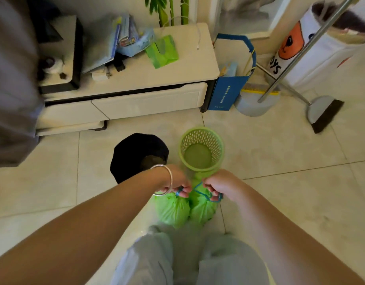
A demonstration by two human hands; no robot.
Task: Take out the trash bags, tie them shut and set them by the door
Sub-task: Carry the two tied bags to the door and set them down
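Note:
A green trash bag (183, 210) sits on the tiled floor just in front of my knees, its top gathered by a blue drawstring (200, 191). My left hand (177, 182), with a silver bangle on the wrist, pinches one end of the string. The other end, a blue loop, is gripped by my right hand (217, 185). The string runs taut between the two hands above the bag. A green mesh waste basket (201, 149) stands bare just beyond the bag. Left of it stands a bin lined with a black bag (136, 155).
A low white TV cabinet (136, 79) with papers and a green pack lies ahead. To its right are a blue paper bag (229, 89), a dustpan (253, 103), a broom (323, 112) and a slanted metal pole (301, 48). A grey curtain (10, 79) hangs at left.

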